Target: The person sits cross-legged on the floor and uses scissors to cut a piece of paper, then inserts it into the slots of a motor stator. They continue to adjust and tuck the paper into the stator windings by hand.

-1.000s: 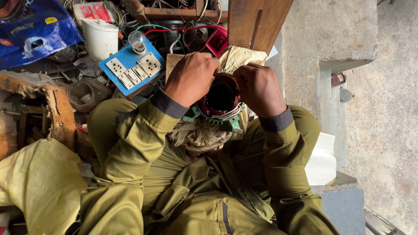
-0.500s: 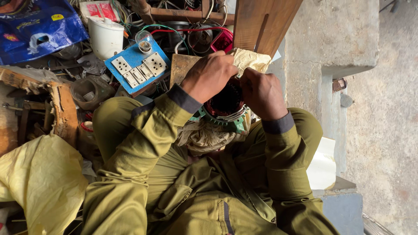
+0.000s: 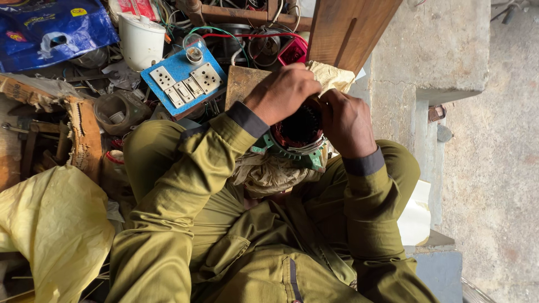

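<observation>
In the head view, the person sat cross-legged in olive work clothes with a motor stator [image 3: 297, 134] held in the lap on a crumpled rag [image 3: 269, 171]. The stator had a dark toothed core ringed by reddish copper windings, with a green frame under it. The left hand [image 3: 281, 92] lay over the stator's upper left edge, its fingers [image 3: 300, 84] curled inward and closed on the rim of the windings. The right hand [image 3: 348, 123] pressed on the opposite side, its fingers [image 3: 328, 101] bent into the bore and gripping the stator's edge; the fingertips themselves were hidden inside the core. The stator therefore sat between the two hands, touching both.

Just beyond the left fingers lay a brown wooden block [image 3: 241, 84], and beyond that a blue switchboard [image 3: 182, 81] with white sockets and a small clear bulb [image 3: 194, 47] on its corner. A white plastic tub [image 3: 140, 39] stood farther out beside a blue plastic bag [image 3: 50, 28]. Red and green wires [image 3: 241, 33] looped near a red box [image 3: 292, 51]. Above the right fingers lay crumpled yellowish paper [image 3: 331, 76] against a wooden plank [image 3: 348, 28]. A yellow sack [image 3: 53, 235] lay well apart, beside the left sleeve. A concrete step [image 3: 443, 56] rose on the right-hand side.
</observation>
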